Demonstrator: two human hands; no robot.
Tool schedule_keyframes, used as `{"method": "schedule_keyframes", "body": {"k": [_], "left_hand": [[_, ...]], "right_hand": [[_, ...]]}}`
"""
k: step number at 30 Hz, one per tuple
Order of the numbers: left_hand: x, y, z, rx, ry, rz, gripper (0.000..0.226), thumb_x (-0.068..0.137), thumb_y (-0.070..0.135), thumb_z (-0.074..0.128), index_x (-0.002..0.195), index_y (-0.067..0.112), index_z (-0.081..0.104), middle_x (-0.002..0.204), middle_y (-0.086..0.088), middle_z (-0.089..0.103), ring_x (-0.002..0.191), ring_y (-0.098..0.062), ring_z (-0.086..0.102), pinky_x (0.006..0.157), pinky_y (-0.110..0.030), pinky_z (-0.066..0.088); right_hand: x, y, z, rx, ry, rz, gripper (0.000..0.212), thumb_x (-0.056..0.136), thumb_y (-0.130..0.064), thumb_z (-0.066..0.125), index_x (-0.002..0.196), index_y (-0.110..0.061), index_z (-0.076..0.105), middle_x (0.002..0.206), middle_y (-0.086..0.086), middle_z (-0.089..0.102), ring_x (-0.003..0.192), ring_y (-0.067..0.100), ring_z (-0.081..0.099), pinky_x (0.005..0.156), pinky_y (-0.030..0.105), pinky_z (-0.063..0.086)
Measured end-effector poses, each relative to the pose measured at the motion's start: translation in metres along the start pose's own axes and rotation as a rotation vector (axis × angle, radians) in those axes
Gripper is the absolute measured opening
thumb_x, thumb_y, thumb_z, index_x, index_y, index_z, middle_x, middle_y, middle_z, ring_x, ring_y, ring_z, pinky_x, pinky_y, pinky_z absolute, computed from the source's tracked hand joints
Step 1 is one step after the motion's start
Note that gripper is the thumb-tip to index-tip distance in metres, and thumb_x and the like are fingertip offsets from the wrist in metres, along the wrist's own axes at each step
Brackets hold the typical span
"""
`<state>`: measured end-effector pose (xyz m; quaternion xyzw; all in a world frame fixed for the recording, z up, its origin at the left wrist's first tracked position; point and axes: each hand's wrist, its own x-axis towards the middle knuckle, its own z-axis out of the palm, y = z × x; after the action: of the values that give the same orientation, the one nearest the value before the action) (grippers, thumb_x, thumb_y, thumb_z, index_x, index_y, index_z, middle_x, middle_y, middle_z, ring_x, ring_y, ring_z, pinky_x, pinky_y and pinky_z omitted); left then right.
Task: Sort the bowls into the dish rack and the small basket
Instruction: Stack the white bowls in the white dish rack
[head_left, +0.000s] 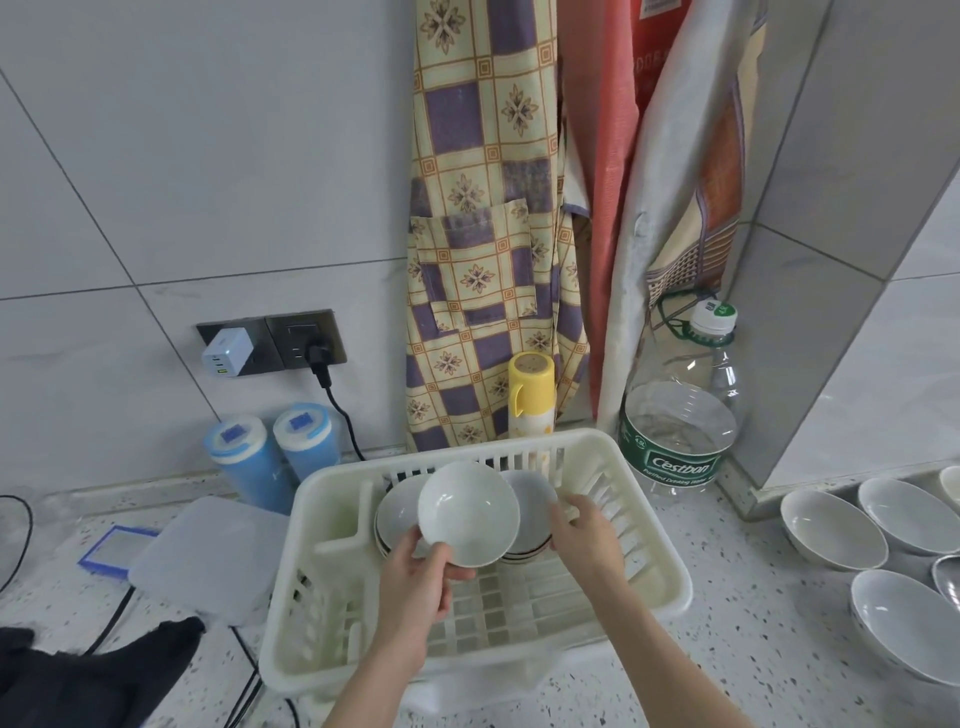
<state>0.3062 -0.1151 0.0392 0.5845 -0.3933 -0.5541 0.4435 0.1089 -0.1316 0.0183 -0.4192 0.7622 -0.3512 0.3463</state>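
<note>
A cream plastic dish rack (660, 566) stands in front of me on the speckled counter. My left hand (423, 577) pinches the lower rim of a small white bowl (470, 512) and holds it tilted above the rack. Behind it, two white bowls lean upright in the rack, one on the left (397, 514) and one on the right (530, 512). My right hand (584, 535) touches the right leaning bowl's edge, fingers curled round it. Several more white bowls (831, 527) lie on the counter at the far right.
A large water bottle (680, 415) and a yellow flask (530, 395) stand behind the rack. Two blue canisters (249, 462) and a frosted plastic lid (202, 556) are at the left, with black cables (244, 691) and dark cloth (88, 675) near the front edge. Aprons hang on the wall.
</note>
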Motion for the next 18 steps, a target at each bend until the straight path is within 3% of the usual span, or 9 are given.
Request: {"method": "schedule_keyframes", "body": {"k": [4,7,12,14,18], "left_hand": [[0.004,-0.003,0.014,0.062,-0.075,-0.03,0.031,0.091,0.005,0.049,0.11,0.025,0.062,0.069,-0.021,0.073,0.033,-0.011,0.034,0.035,-0.018,0.025],[0.01,-0.003,0.025,0.066,-0.108,-0.027,0.028,0.092,0.007,0.049,0.108,0.027,0.061,0.07,-0.02,0.074,0.033,-0.011,0.033,0.034,-0.018,0.023],[0.025,0.0,0.038,0.072,-0.163,-0.022,0.023,0.093,0.007,0.049,0.109,0.016,0.062,0.071,-0.02,0.074,0.032,-0.011,0.028,0.034,-0.018,0.021],[0.028,0.001,0.041,0.096,-0.196,-0.002,0.021,0.095,0.011,0.052,0.112,0.02,0.06,0.071,-0.018,0.074,0.032,-0.01,0.031,0.034,-0.018,0.023],[0.033,0.002,0.047,0.13,-0.185,0.077,0.031,0.096,0.023,0.06,0.116,0.042,0.046,0.079,-0.019,0.074,0.036,-0.012,0.04,0.036,-0.022,0.031]], "right_hand": [[-0.003,-0.005,-0.004,0.305,0.049,-0.078,0.034,0.088,-0.049,0.041,0.091,-0.028,0.067,0.059,-0.003,0.065,0.064,0.011,0.063,0.065,0.034,0.049],[-0.005,-0.005,-0.005,0.321,0.014,-0.141,0.029,0.081,-0.05,0.044,0.081,-0.032,0.067,0.053,-0.004,0.064,0.053,0.005,0.059,0.058,0.027,0.046],[-0.004,-0.006,-0.003,0.227,0.031,-0.138,0.025,0.079,-0.023,0.056,0.1,-0.033,0.064,0.066,0.007,0.069,0.065,0.022,0.066,0.063,0.036,0.052],[-0.001,-0.004,-0.004,0.222,0.062,-0.124,0.028,0.084,-0.014,0.056,0.106,-0.028,0.066,0.064,0.007,0.067,0.065,0.024,0.064,0.057,0.031,0.049],[0.0,-0.002,-0.005,0.207,0.094,-0.111,0.026,0.087,-0.012,0.053,0.104,-0.028,0.063,0.06,0.007,0.064,0.053,0.011,0.053,0.051,0.026,0.041]]}}
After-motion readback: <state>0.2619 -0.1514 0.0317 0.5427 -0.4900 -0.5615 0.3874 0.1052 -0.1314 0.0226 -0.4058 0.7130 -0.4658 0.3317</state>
